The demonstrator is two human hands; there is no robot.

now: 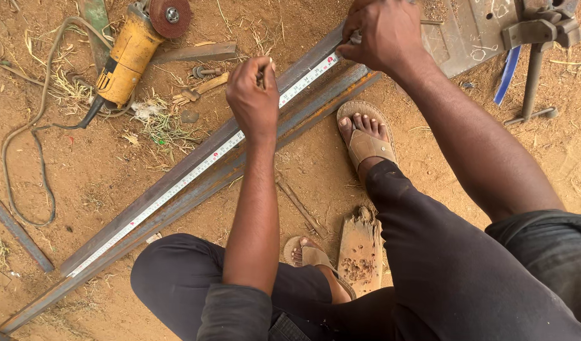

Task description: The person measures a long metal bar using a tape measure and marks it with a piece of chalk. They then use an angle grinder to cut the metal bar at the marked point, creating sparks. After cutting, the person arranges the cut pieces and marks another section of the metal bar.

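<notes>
Left hand (254, 95) pinches a small marker at tape measure (195, 170); right hand (382, 35) clamps tape end on steel bar (170, 189); slip risks a mismark.

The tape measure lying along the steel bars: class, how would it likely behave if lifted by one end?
The tape looks thin and long, so it would probably sag and flop. It seems light beside the bars. The right hand pins one end; freed, it may slide off.
</notes>
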